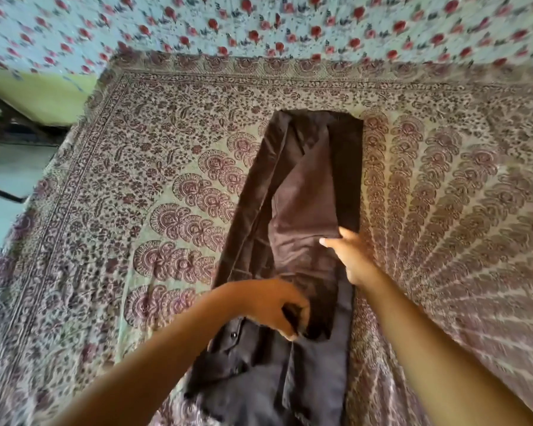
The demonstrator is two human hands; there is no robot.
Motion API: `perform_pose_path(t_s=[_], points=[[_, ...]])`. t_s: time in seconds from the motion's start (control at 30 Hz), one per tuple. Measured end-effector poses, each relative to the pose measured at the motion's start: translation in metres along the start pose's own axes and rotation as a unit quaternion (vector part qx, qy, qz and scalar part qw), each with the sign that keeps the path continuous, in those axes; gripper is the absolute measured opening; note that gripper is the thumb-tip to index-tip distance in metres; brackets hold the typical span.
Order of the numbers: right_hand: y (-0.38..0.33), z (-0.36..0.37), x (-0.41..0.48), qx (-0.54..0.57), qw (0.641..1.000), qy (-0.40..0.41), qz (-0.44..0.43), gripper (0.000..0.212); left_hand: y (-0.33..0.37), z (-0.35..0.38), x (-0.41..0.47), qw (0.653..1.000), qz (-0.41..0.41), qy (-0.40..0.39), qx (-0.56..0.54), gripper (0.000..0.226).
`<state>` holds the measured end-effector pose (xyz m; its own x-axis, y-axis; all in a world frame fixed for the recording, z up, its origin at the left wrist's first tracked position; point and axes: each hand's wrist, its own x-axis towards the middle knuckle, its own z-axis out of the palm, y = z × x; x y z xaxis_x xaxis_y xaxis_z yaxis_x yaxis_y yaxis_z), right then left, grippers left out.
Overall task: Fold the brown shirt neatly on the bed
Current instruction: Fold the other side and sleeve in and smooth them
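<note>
Brown shirt (305,192) lies folded into a long narrow strip mid-bed, running from the near edge toward the far one, button (233,335) end nearest. Left hand (274,305) grips a bunch of cloth at the near part, fingers curled round it. Right hand (353,256) sits farther up at the strip's right edge, thumb stretched onto the cloth; grip cannot be told. Paisley bedspread (136,195) beneath; floral sheet (259,23) along the far edge.

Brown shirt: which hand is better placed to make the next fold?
Probably the left hand: it grips the brown shirt near its middle, while the right hand only touches a folded edge.
</note>
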<state>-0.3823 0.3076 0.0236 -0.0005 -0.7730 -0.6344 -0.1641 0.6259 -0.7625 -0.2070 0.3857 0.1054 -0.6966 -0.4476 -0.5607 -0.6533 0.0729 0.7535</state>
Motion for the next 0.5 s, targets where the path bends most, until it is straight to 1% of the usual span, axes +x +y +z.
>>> perform_pose_path(t_s=[0.03, 0.07, 0.13, 0.17, 0.2, 0.27, 0.3, 0.33, 0.37, 0.4, 0.43, 0.47, 0.5], points=[[0.014, -0.002, -0.005, 0.014, 0.999, 0.034, 0.001, 0.035, -0.008, 0.016, 0.001, 1.0, -0.006, 0.025, -0.001, 0.021], [0.027, -0.003, -0.009, 0.011, 0.999, 0.05, 0.018, 0.041, -0.018, 0.033, 0.004, 0.998, -0.012, 0.062, -0.008, 0.021], [0.057, -0.005, -0.014, -0.004, 0.996, 0.042, 0.083, 0.054, -0.04, 0.069, 0.014, 0.991, -0.042, 0.123, -0.02, 0.022], [0.068, -0.005, -0.016, -0.005, 0.993, 0.037, 0.109, 0.058, -0.048, 0.084, 0.017, 0.989, -0.061, 0.133, -0.025, 0.023], [0.078, -0.006, -0.019, 0.0, 0.991, 0.03, 0.127, 0.06, -0.057, 0.099, 0.021, 0.989, -0.072, 0.124, -0.032, 0.023], [0.095, -0.006, -0.021, -0.014, 0.99, 0.031, 0.137, 0.062, -0.067, 0.117, 0.025, 0.992, -0.082, 0.082, -0.039, 0.025], [0.101, -0.007, -0.022, -0.034, 0.99, 0.036, 0.134, 0.062, -0.071, 0.122, 0.026, 0.991, -0.096, 0.08, -0.046, 0.026], [0.106, -0.007, -0.023, -0.052, 0.99, 0.042, 0.128, 0.061, -0.076, 0.125, 0.029, 0.984, -0.118, 0.111, -0.07, 0.026], [0.111, -0.006, -0.024, -0.074, 0.988, 0.044, 0.129, 0.057, -0.079, 0.126, 0.029, 0.97, -0.152, 0.17, -0.086, 0.027], [0.115, -0.005, -0.026, -0.093, 0.986, 0.042, 0.131, 0.051, -0.084, 0.125, 0.031, 0.948, -0.196, 0.235, -0.083, 0.028], [0.117, -0.004, -0.031, -0.108, 0.983, 0.032, 0.143, 0.043, -0.086, 0.124, 0.032, 0.925, -0.25, 0.279, -0.061, 0.027], [0.122, -0.003, -0.033, -0.116, 0.981, 0.024, 0.155, 0.034, -0.087, 0.125, 0.033, 0.904, -0.298, 0.305, -0.044, 0.028], [0.125, -0.003, -0.036, -0.122, 0.979, 0.026, 0.164, 0.025, -0.086, 0.128, 0.034, 0.887, -0.335, 0.314, -0.046, 0.032]])
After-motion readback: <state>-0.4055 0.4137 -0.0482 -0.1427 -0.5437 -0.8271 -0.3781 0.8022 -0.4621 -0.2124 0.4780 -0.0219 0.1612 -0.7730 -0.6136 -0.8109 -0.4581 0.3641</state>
